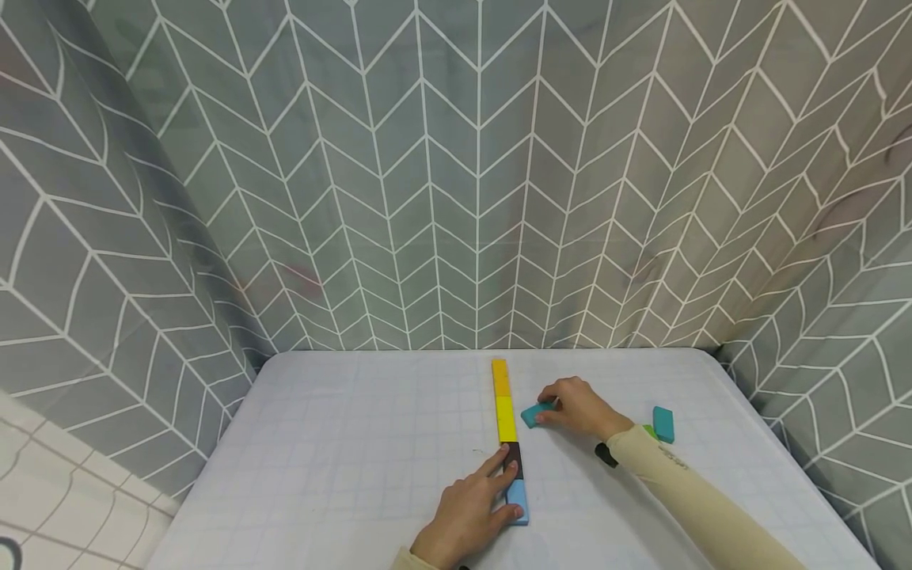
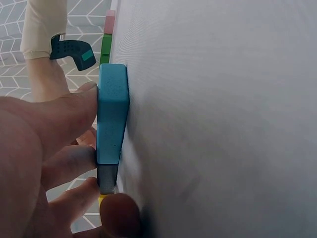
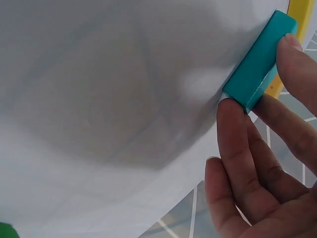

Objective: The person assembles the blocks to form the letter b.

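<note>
A straight row of flat blocks runs away from me: a light blue block point(image 1: 518, 502), a black block point(image 1: 513, 461), a yellow block point(image 1: 506, 419) and an orange block point(image 1: 502, 378) at the far end. My left hand point(image 1: 466, 507) rests on the near part of the row, fingers spread over the black block and thumb against the light blue one. To the right of the yellow block, my right hand point(image 1: 580, 408) pinches a teal block point(image 3: 260, 62) between thumb and fingers. The teal block is tilted relative to the row, a small gap from it in the head view.
Beyond my right forearm lie another teal block point(image 1: 663, 424) and a green block point(image 1: 650, 431), partly covered by the sleeve. A pink block point(image 2: 109, 22) shows in the left wrist view. Patterned curtains point(image 1: 456, 198) hang around the white table point(image 1: 342, 443).
</note>
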{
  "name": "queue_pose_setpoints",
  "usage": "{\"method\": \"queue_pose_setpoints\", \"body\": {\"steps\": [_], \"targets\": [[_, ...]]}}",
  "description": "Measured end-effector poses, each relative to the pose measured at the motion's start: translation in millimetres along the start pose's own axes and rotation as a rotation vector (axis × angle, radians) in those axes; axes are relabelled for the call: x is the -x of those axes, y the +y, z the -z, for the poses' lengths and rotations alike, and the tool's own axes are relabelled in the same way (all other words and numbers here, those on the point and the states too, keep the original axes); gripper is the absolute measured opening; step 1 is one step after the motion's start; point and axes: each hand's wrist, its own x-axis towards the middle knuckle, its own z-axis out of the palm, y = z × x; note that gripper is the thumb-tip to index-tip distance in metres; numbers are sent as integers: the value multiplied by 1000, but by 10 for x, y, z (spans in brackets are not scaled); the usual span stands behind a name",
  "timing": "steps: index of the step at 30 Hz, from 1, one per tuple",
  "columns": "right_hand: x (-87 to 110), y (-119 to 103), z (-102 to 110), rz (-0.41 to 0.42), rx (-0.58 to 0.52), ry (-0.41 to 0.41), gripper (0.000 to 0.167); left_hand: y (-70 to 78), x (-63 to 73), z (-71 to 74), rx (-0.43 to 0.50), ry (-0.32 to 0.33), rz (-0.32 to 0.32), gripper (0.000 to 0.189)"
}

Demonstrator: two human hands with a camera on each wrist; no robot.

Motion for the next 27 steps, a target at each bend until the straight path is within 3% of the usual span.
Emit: {"method": "queue_pose_setpoints", "body": {"steps": [27], "targets": [[-64,-107,-63,-46,-8,-17,39,-1,-30,1,34,-27,18,64]]}}
